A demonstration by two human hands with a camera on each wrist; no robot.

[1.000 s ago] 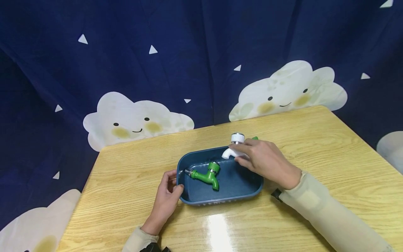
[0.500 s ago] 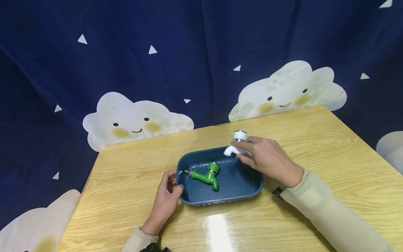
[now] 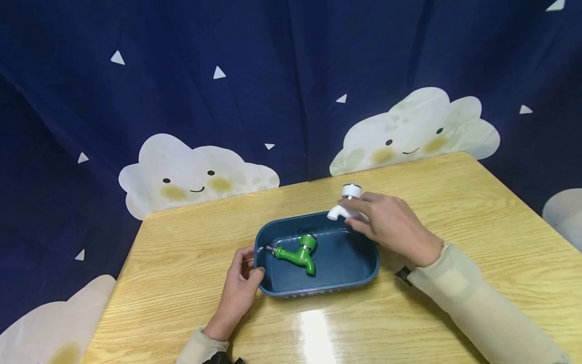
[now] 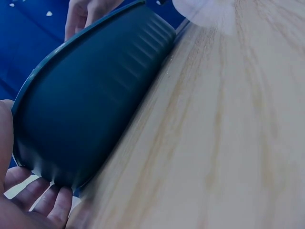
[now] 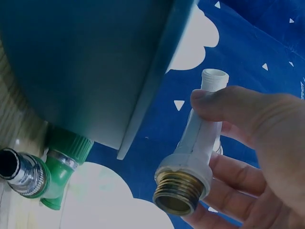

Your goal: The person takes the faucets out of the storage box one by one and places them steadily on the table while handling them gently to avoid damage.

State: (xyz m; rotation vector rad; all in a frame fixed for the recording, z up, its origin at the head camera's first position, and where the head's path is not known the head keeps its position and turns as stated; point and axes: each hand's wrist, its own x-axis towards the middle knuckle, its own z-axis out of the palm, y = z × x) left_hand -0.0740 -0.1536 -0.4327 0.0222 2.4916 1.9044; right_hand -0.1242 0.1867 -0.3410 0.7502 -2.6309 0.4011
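Observation:
My left hand (image 3: 242,287) grips the left end of a dark blue plastic basin (image 3: 345,270), thumb at the rim and fingers along the outer wall. A green tap (image 3: 295,257) with a metal threaded nozzle lies in the left part of the basin. My right hand (image 3: 396,226) pinches a white tap (image 3: 351,191) above the basin's back right rim, its ribbed knob upward and spout to the left. In the right wrist view, the white tap's brass threaded end (image 5: 177,191) faces the camera. Another green tap (image 5: 71,144) lies outside the basin, hidden in the head view.
The basin stands on a wood-grain table (image 3: 191,242). Behind the table hangs a dark blue curtain (image 3: 254,101) with white clouds and triangles. Black straps sit near both cuffs.
My right hand has moved the white tap slightly up and to the right, toward the basin's back right corner. The left hand, basin and inner green tap stay in place.

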